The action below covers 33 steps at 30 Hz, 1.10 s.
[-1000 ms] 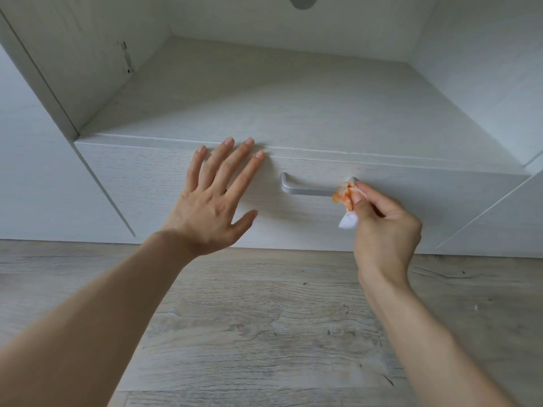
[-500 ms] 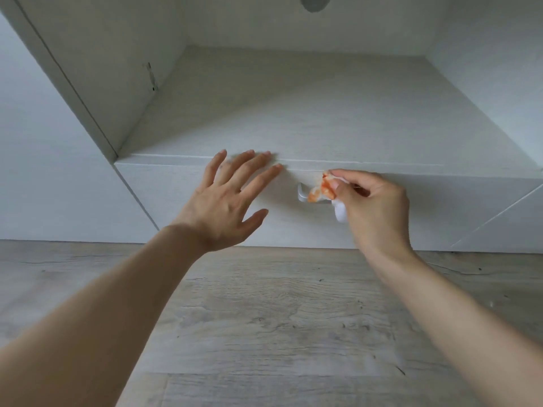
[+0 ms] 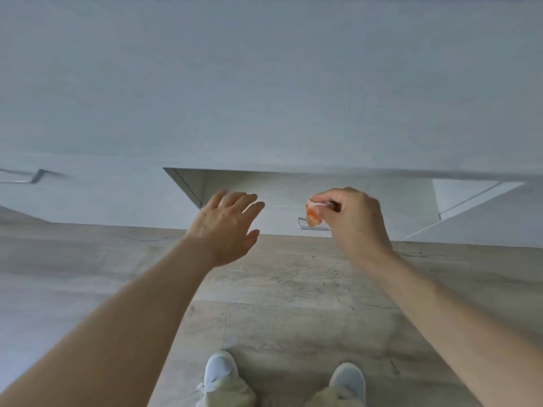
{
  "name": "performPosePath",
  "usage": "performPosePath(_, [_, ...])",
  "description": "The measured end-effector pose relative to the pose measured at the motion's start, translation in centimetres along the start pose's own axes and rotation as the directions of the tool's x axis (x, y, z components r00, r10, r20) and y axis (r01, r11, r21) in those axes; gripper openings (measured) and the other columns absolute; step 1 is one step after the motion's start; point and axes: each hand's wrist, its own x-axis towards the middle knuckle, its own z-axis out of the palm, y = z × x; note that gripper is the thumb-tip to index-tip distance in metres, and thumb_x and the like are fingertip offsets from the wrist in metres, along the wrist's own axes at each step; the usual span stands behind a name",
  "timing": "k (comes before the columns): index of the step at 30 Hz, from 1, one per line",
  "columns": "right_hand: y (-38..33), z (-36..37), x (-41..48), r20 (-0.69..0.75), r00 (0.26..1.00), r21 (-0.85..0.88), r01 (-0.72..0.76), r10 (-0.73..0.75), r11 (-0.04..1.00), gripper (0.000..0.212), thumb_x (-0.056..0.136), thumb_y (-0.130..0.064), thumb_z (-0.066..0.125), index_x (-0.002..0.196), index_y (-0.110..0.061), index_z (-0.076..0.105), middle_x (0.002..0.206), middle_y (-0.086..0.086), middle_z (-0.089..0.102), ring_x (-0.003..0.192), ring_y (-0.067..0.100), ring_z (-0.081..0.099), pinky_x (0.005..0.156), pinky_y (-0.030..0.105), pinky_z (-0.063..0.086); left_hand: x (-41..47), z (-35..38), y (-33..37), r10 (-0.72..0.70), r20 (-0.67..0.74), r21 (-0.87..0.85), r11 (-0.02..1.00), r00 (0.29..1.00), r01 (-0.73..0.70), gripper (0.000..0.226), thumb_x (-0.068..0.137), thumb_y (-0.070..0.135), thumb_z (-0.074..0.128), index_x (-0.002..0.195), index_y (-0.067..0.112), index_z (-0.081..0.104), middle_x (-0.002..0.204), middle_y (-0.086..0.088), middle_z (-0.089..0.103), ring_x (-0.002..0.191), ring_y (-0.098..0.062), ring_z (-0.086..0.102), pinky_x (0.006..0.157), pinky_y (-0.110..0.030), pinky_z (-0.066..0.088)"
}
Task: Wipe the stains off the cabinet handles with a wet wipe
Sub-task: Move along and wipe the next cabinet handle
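Note:
My right hand (image 3: pixel 355 215) pinches a crumpled wet wipe (image 3: pixel 312 214), white with orange-red stains. The wipe hangs just above the silver drawer handle (image 3: pixel 305 226), apart from it as far as I can tell; my hand hides the handle's right part. My left hand (image 3: pixel 227 223) is held out with fingers straight, in front of the white drawer front (image 3: pixel 279 221); touch cannot be told. A second silver handle (image 3: pixel 20 177) shows on the cabinet at the far left.
White cabinet fronts (image 3: pixel 264 83) fill the upper view, with an open recess (image 3: pixel 323 183) above the drawer. Pale wood-look floor (image 3: pixel 279 289) lies below. My two feet in light shoes (image 3: pixel 220 371) stand near the bottom edge.
The view has risen and pulled back, so the cabinet now looks far lower. My right hand lifted the wipe off the handle. My left hand came off the drawer's top edge.

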Motion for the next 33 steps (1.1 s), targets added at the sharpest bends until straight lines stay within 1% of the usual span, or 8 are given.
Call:
performPosePath(5, [-11.6, -6.2, -1.4, 0.113, 0.992, -0.112, -0.035, 0.047, 0.993, 0.021, 0.079, -0.007, 0.057, 0.063, -0.016, 0.067, 0.077, -0.001, 0.065, 0.067, 0.004, 0.057, 0.056, 0.009, 0.037, -4.8, -13.1, -1.8, -0.17, -0.029, -0.173, 0.971, 0.985, 0.162, 0.058, 0.099, 0.043, 0.035, 0.15, 0.022, 0.017, 0.154, 0.005, 0.025, 0.141, -0.013, 0.02, 0.118, -0.032, 0.002])
performPosePath(8, [-18.0, -7.7, -1.6, 0.187, 0.982, -0.182, 0.041, -0.006, 0.982, 0.021, 0.082, -0.006, 0.052, 0.075, -0.017, 0.068, 0.086, 0.001, 0.06, 0.077, 0.014, 0.059, 0.064, 0.023, 0.042, -7.6, -18.3, -3.7, -0.214, -0.053, -0.224, 0.954, 0.975, 0.197, 0.058, 0.1, 0.04, 0.034, 0.15, 0.022, 0.013, 0.153, 0.007, 0.025, 0.141, -0.011, 0.018, 0.118, -0.031, 0.001])
performPosePath(12, [-26.3, -7.7, -1.7, 0.234, 0.966, -0.248, 0.168, -0.11, 0.954, 0.024, 0.083, -0.007, 0.05, 0.071, -0.019, 0.066, 0.086, 0.002, 0.063, 0.077, 0.017, 0.058, 0.066, 0.027, 0.045, -12.2, -23.3, -8.4, -0.272, -0.082, -0.224, 0.943, 0.959, 0.248, 0.058, 0.1, 0.039, 0.035, 0.15, 0.021, 0.014, 0.152, 0.006, 0.028, 0.14, -0.013, 0.021, 0.118, -0.032, 0.003])
performPosePath(15, [-31.9, -5.3, -2.5, 0.202, 0.963, -0.249, 0.228, -0.18, 0.941, 0.022, 0.083, -0.008, 0.052, 0.07, -0.02, 0.066, 0.084, 0.003, 0.065, 0.078, 0.016, 0.058, 0.067, 0.027, 0.045, -16.3, -25.3, -13.3, -0.283, -0.128, -0.183, 0.949, 0.951, 0.257, 0.058, 0.099, 0.04, 0.036, 0.149, 0.02, 0.016, 0.148, 0.005, 0.034, 0.138, -0.014, 0.025, 0.117, -0.032, 0.005])
performPosePath(20, [-39.5, 1.6, -6.3, 0.129, 0.963, -0.109, 0.251, -0.237, 0.962, 0.016, 0.08, -0.004, 0.061, 0.071, -0.01, 0.072, 0.057, -0.015, 0.06, 0.062, -0.011, 0.054, 0.057, 0.001, 0.036, -25.0, -25.5, -22.0, -0.166, -0.052, 0.026, 0.985, 0.985, 0.168, 0.058, 0.099, 0.042, 0.034, 0.15, 0.019, 0.014, 0.15, 0.003, 0.031, 0.138, -0.016, 0.026, 0.118, -0.033, 0.004])
performPosePath(26, [-45.3, 8.2, -9.3, 0.089, 0.982, -0.087, 0.172, -0.164, 0.981, 0.018, 0.082, -0.006, 0.06, 0.076, -0.016, 0.073, 0.063, -0.012, 0.065, 0.066, 0.001, 0.056, 0.052, 0.004, 0.035, -31.4, -26.1, -31.3, -0.142, -0.048, 0.085, 0.986, 0.989, 0.146, 0.058, 0.099, 0.042, 0.035, 0.149, 0.019, 0.017, 0.148, 0.002, 0.035, 0.136, -0.017, 0.031, 0.117, -0.033, 0.007])
performPosePath(29, [-46.9, 9.6, -9.4, 0.051, 0.987, -0.059, 0.152, -0.149, 0.987, 0.018, 0.081, -0.005, 0.06, 0.077, -0.016, 0.073, 0.059, -0.018, 0.061, 0.065, -0.007, 0.055, 0.054, 0.002, 0.037, -30.7, -26.4, -33.6, -0.136, -0.073, 0.059, 0.988, 0.988, 0.141, 0.057, 0.099, 0.041, 0.035, 0.149, 0.019, 0.018, 0.147, 0.003, 0.037, 0.136, -0.016, 0.031, 0.117, -0.032, 0.008])
performPosePath(33, [-47.6, 11.4, -7.2, 0.011, 0.995, -0.05, 0.104, -0.103, 0.993, 0.018, 0.083, -0.006, 0.059, 0.08, -0.017, 0.073, 0.064, -0.016, 0.062, 0.066, 0.002, 0.057, 0.054, 0.004, 0.037, -28.4, -25.3, -34.6, -0.097, -0.107, -0.02, 0.995, 0.99, 0.095, 0.056, 0.1, 0.042, 0.034, 0.149, 0.02, 0.019, 0.149, 0.005, 0.034, 0.137, -0.015, 0.029, 0.117, -0.03, 0.007])
